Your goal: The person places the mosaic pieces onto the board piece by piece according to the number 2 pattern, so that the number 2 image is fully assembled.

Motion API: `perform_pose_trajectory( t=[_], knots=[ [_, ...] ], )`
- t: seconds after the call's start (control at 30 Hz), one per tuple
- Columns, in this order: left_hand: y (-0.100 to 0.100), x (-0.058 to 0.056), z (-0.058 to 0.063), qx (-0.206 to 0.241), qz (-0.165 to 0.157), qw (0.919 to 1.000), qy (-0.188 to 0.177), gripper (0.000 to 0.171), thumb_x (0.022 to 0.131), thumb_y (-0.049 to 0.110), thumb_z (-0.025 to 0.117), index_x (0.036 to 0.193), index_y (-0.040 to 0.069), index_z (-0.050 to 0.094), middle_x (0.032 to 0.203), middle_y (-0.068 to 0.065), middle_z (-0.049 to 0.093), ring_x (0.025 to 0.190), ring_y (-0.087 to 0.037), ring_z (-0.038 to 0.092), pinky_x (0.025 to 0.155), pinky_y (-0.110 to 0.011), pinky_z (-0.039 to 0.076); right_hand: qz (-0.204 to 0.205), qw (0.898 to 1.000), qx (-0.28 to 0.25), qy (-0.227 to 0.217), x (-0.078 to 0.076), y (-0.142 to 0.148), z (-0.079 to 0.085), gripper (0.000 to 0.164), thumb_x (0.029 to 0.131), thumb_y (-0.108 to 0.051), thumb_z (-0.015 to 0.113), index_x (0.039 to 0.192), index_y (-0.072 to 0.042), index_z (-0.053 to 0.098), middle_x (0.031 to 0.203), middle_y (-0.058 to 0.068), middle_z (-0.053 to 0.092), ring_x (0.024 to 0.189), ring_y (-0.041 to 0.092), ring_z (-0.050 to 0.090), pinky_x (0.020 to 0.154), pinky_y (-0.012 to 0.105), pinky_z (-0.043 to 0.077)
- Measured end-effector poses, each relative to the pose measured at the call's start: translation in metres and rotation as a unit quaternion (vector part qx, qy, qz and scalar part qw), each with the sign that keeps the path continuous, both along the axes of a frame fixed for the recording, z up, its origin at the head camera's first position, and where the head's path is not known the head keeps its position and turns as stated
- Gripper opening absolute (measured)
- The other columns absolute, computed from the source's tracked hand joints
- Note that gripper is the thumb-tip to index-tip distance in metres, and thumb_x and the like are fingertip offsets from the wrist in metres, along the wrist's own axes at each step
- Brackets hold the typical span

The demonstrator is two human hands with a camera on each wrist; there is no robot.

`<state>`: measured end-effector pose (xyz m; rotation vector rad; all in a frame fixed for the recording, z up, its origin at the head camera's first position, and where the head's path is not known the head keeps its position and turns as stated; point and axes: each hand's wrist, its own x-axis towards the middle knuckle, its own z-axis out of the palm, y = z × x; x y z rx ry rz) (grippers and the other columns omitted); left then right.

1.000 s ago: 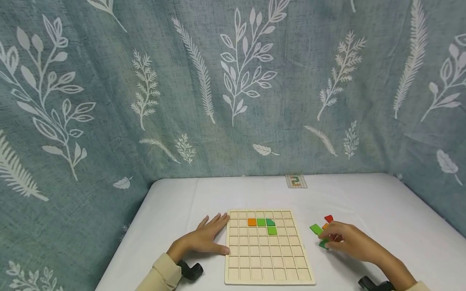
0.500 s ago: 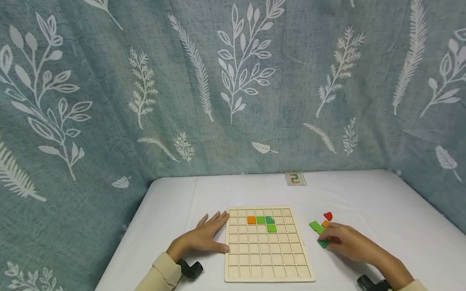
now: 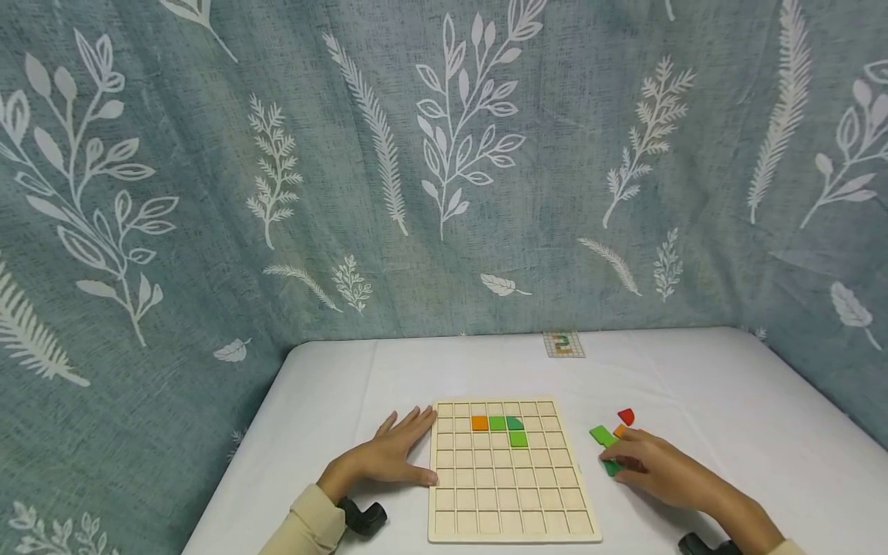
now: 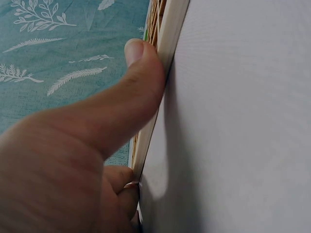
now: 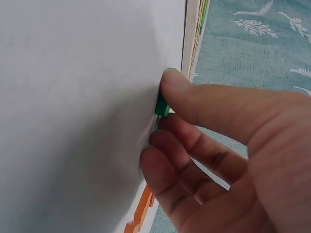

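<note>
My left hand [image 3: 388, 453] rests with spread, straight fingers along the left edge of the wooden grid board [image 3: 513, 524]. Its thumb presses the board's side in the left wrist view. On the board sit an orange square tile [image 3: 480, 423], two light green square tiles, one of them lower [image 3: 518, 438], and a dark green rounded tile [image 3: 515, 423]. Right of the board, my right hand [image 3: 659, 466] pinches a dark green tile [image 5: 163, 103] at the tabletop between thumb and curled fingers. A light green tile [image 3: 602, 435] lies just beyond the fingertips.
A red rounded tile [image 3: 627, 416] and an orange tile [image 3: 620, 431] lie beyond the right hand. A small pattern card [image 3: 564, 345] lies at the far table edge. A leaf-patterned curtain [image 3: 444, 293] hangs behind the white table [image 3: 430, 370].
My right hand has shifted slightly left and toward me, with the dark green tile at its fingertips. More of the red and orange tiles shows. The left hand stays on the board's edge.
</note>
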<state>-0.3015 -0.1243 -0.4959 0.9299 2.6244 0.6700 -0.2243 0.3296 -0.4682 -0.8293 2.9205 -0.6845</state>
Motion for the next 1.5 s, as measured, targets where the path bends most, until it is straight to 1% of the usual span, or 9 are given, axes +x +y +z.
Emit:
perform_pose_trajectory(
  t=[0.07,0.13,0.23,0.43,0.47,0.63,1.17,1.27,1.5],
  knots=[
    [0.000,0.000,0.000,0.001,0.000,1.0000,0.001,0.108,0.084,0.061,0.071,0.161,0.010,0.014,0.169,-0.008,0.012,0.157,-0.030,0.007,0.125,-0.058,-0.002,0.002,1.000,0.004,0.015,0.000,0.000,-0.001,0.024,0.085,-0.019,0.077,0.109,-0.017,0.074,0.109,-0.001,0.060,0.085,-0.001,0.045,0.068,0.020,0.043],
    [0.000,0.000,0.001,0.001,0.001,1.0000,0.004,0.109,0.084,0.060,0.071,0.161,0.009,0.015,0.169,-0.009,0.012,0.157,-0.031,0.007,0.125,-0.058,-0.002,0.003,1.000,0.007,0.019,0.000,-0.001,-0.001,0.022,0.085,-0.020,0.077,0.107,-0.019,0.073,0.102,-0.007,0.056,0.084,0.001,0.043,0.068,0.020,0.040],
    [0.000,-0.001,0.001,0.000,0.002,1.0000,0.006,0.109,0.084,0.060,0.071,0.161,0.009,0.015,0.169,-0.009,0.013,0.157,-0.031,0.007,0.125,-0.058,-0.002,-0.005,1.000,0.018,0.024,0.000,-0.002,-0.002,0.020,0.085,-0.023,0.078,0.104,-0.020,0.072,0.100,-0.012,0.054,0.088,0.001,0.045,0.071,0.021,0.044],
    [0.000,0.001,0.002,0.000,0.000,1.0000,0.002,0.108,0.084,0.060,0.071,0.161,0.009,0.015,0.169,-0.008,0.013,0.157,-0.030,0.007,0.125,-0.058,-0.002,-0.003,1.000,-0.013,0.002,0.000,-0.001,-0.002,0.021,0.086,-0.019,0.077,0.104,-0.013,0.068,0.090,-0.008,0.054,0.081,-0.001,0.046,0.064,0.019,0.042],
    [0.000,0.001,0.002,0.000,0.000,1.0000,0.002,0.108,0.084,0.060,0.071,0.161,0.009,0.015,0.169,-0.008,0.014,0.157,-0.030,0.007,0.125,-0.058,-0.002,0.002,1.000,-0.020,0.001,0.000,-0.001,-0.002,0.022,0.086,-0.018,0.077,0.105,-0.010,0.069,0.088,-0.008,0.053,0.078,-0.001,0.044,0.062,0.019,0.039],
    [0.001,0.002,0.003,0.000,0.002,1.0000,0.002,0.108,0.084,0.060,0.071,0.161,0.009,0.015,0.169,-0.008,0.014,0.157,-0.030,0.008,0.125,-0.058,-0.002,0.013,0.999,-0.034,0.009,0.000,-0.002,-0.003,0.026,0.086,-0.016,0.078,0.109,-0.006,0.072,0.088,-0.009,0.053,0.075,-0.004,0.045,0.060,0.018,0.042],
    [0.002,0.002,0.002,-0.005,0.005,1.0000,0.000,0.109,0.084,0.060,0.072,0.161,0.009,0.015,0.169,-0.007,0.014,0.157,-0.029,0.008,0.125,-0.057,-0.001,0.052,0.994,-0.089,0.023,0.001,-0.008,0.004,0.024,0.086,-0.011,0.078,0.107,-0.003,0.071,0.090,-0.008,0.058,0.078,-0.006,0.051,0.064,0.018,0.054],
    [0.002,0.001,0.002,-0.004,0.003,1.0000,-0.002,0.108,0.084,0.061,0.071,0.161,0.010,0.014,0.169,-0.007,0.013,0.157,-0.029,0.007,0.125,-0.057,-0.002,0.053,0.994,-0.095,0.013,-0.001,-0.010,0.008,0.022,0.087,-0.009,0.076,0.107,-0.002,0.070,0.092,-0.007,0.060,0.079,-0.006,0.052,0.065,0.019,0.055],
    [0.001,0.001,0.001,-0.003,0.003,1.0000,-0.006,0.108,0.085,0.060,0.070,0.162,0.011,0.013,0.169,-0.007,0.012,0.157,-0.029,0.006,0.125,-0.056,-0.003,0.069,0.991,-0.109,0.020,-0.003,-0.017,0.014,0.019,0.089,-0.004,0.073,0.107,-0.003,0.067,0.098,-0.001,0.065,0.080,-0.004,0.056,0.065,0.020,0.056]
  ],
)
